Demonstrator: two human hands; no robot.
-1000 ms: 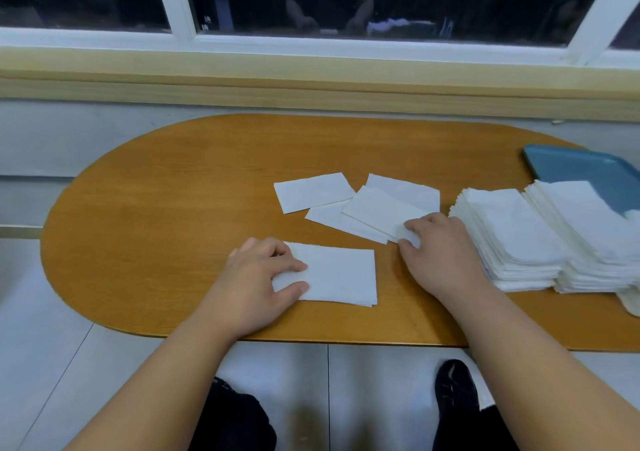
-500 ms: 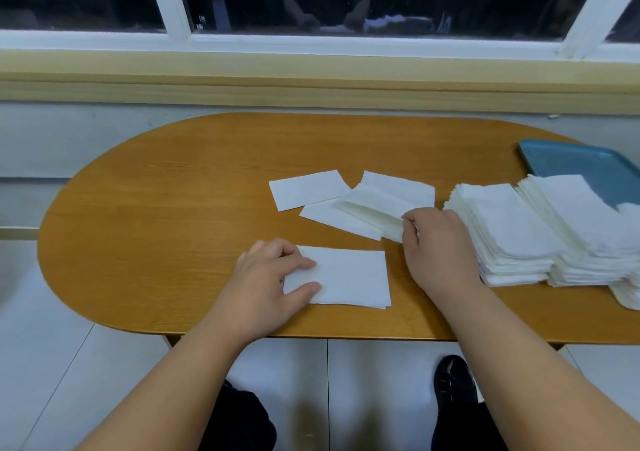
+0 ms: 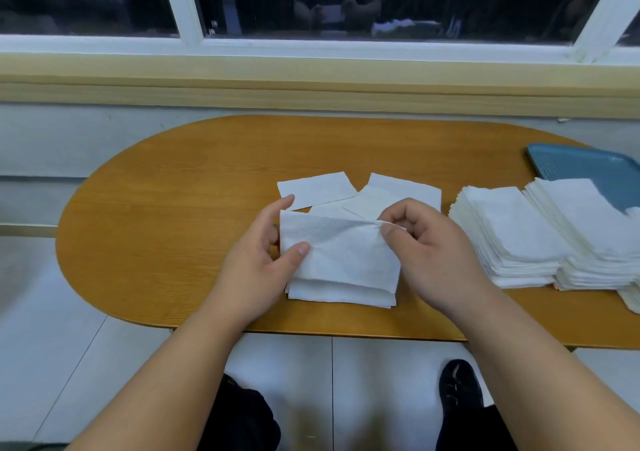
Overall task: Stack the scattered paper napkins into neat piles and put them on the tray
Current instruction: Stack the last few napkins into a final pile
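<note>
Two hands on one napkin (image 3: 339, 253), both over the near middle of the table (image 3: 173, 208). Left hand (image 3: 256, 260) holds its left edge, thumb on top, fingers behind. Right hand (image 3: 426, 243) pinches the far right corner between thumb and forefinger, other fingers curled. I see the napkin lifted and a bit creased, hanging just above a small pile (image 3: 343, 293) that lies flat near the table's near edge. Three loose napkins sit just beyond: one far left (image 3: 315, 189), one far right (image 3: 405, 187), one between them (image 3: 367, 201) overlapping. Right of the hands, two tall stacks side by side, left stack (image 3: 505, 229) on the table, right stack (image 3: 588, 222) against the blue tray (image 3: 581, 163); I can't tell if it rests on it. Tray is at the far right edge. Black shoe (image 3: 459, 388) on the floor below.
</note>
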